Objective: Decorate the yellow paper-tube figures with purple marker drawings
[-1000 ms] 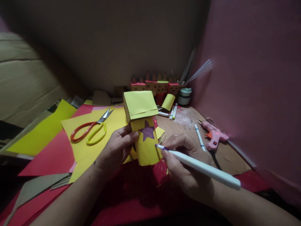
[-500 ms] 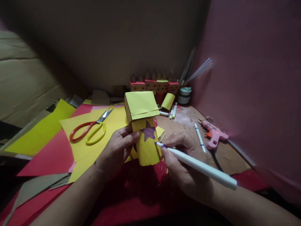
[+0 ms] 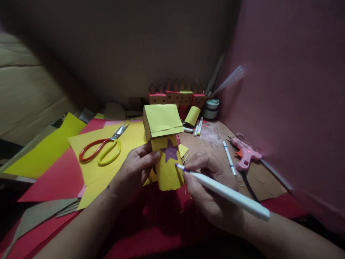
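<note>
The left hand pinches a yellow toy with a purple star; the right hand grips a white marker.

Some fingers of the left hand hide behind the figure; whether the pen touches it cannot be told. The figure covers lower parts of boxes at twelve o'clock; the left edge cuts off cardboard at ten.
</note>
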`<state>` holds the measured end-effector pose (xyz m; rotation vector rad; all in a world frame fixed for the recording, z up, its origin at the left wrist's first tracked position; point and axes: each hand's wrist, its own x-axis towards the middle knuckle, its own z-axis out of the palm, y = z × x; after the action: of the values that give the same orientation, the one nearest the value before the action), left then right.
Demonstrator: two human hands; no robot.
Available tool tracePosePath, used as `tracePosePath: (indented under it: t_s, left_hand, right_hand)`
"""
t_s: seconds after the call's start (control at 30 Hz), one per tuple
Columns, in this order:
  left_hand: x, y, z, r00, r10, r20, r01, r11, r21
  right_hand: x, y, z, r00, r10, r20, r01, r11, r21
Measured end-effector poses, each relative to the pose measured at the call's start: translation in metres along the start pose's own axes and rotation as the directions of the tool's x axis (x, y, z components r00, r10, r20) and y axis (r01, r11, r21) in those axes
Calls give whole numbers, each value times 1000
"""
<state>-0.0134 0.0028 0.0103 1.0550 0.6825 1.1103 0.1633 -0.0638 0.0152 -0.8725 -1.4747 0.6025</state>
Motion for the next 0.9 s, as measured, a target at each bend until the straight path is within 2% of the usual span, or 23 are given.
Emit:
tracePosePath:
  t_s: [0.17,0.47,0.63,0.9]
  left_hand:
    - [0,0,0,1000,14,20,-14,1000,-5]
    - [1,1,0,999,31,34,-30,999,-21]
    - [-1,2,2,999,14,29,-14,1000,8]
    - [-3,1,2,1000,2,19,-2,999,34]
  right_hand:
    - [-2,3,0,999,-41,0,41,998,42]
    - [-4,9,-2,995,-68,70,57,986,156]
    - [-4,10,-6,990,-84,111,69,989,130]
    - [-5,11,-5,994,-67,92,56,992,111]
